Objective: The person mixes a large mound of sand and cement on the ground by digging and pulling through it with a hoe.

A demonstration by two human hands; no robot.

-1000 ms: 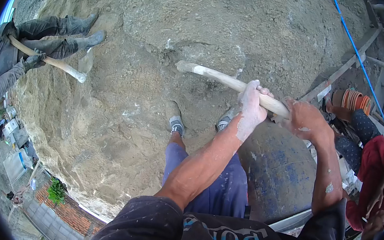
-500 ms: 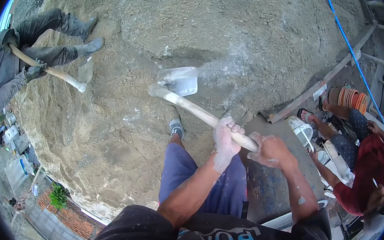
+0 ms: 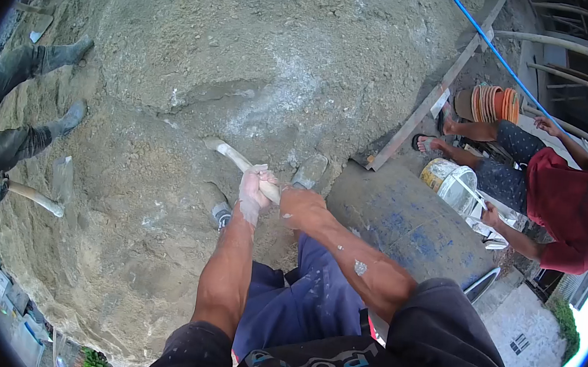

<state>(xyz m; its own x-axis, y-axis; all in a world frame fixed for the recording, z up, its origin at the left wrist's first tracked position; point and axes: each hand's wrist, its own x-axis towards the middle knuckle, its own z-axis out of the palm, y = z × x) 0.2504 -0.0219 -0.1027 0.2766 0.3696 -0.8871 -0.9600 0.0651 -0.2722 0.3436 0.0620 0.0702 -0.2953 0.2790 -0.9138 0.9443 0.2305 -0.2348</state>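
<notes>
My left hand (image 3: 254, 188) is wrapped round the pale wooden handle (image 3: 236, 157) of a hoe, its skin coated in light dust. Close beside it, nearer my body, my right hand (image 3: 300, 207) grips the handle's end. The handle points up and left to the sandy ground (image 3: 171, 127), where its far end lies low near my shoes. No metal blade can be made out there now. Pale powder (image 3: 282, 89) is spread over the ground beyond the handle.
At the left, a person in dark boots (image 3: 64, 120) holds another hoe (image 3: 21, 188). On the right sits a person in a red shirt (image 3: 567, 205), near a white bucket (image 3: 451, 186) and stacked orange buckets (image 3: 489, 104). A blue-stained barrel (image 3: 408, 220) lies beside my legs.
The hoe's blade, in view half a second ago, no longer shows. Both my hands have moved left and down with the handle. The view has turned right, showing more of the seated person.
</notes>
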